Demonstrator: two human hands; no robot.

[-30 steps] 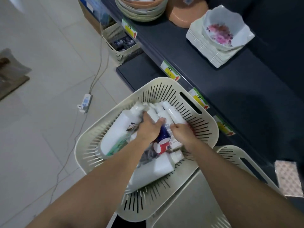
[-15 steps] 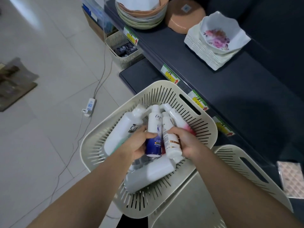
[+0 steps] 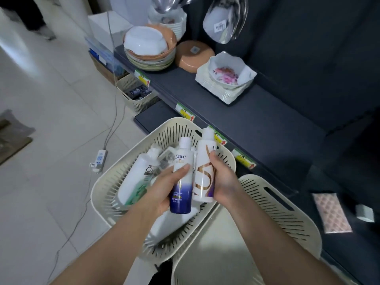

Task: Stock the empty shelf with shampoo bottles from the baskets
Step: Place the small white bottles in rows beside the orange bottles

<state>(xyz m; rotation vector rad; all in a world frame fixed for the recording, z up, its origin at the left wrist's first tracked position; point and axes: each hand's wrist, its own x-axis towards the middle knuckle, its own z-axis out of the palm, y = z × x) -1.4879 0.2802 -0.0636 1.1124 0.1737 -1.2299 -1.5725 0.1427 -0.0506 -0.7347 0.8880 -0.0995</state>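
My left hand grips a white and blue Dove bottle, held upright above the cream basket. Beside it my right hand grips a white Lux bottle with gold lettering. The two bottles nearly touch. In the basket lie a large white Clear bottle and another white bottle partly hidden under my arms. The dark shelf runs along the right, with a bare stretch just beyond the basket.
A second cream basket sits lower right, its inside bare. On the shelf stand stacked bowls, an orange lid and a flowered dish on white trays. A small basket, a power strip and cables lie on the tiled floor.
Both hands have lifted their bottles up out of the basket, from lying among the pile to held upright above it. The camera has tilted up toward the shelf.
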